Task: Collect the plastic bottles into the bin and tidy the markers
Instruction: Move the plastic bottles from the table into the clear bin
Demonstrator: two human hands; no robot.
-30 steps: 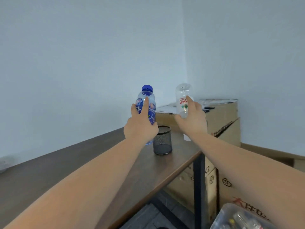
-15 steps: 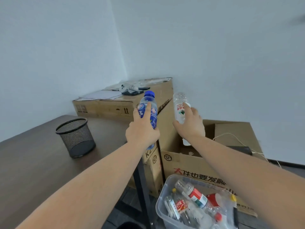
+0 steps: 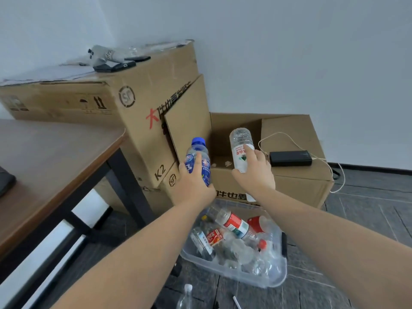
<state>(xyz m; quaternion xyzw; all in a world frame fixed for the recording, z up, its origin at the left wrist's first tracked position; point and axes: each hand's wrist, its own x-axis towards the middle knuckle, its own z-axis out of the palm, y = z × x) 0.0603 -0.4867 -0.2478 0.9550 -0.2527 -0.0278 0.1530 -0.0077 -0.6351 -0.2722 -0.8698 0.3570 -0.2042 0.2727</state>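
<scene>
Since half a second ago we have swung further right and down: the table (image 3: 55, 157) has slid off to the left and the clear bin (image 3: 263, 275) on the floor now shows in full, directly below both hands. Our left hand (image 3: 194, 186) grips the blue-capped bottle (image 3: 198, 159) and our right hand (image 3: 254, 175) grips the clear bottle (image 3: 240, 148), both bottles roughly upright and above the bin's far rim. We judge the left hand slightly nearer the bin's middle; no markers can be made out.
</scene>
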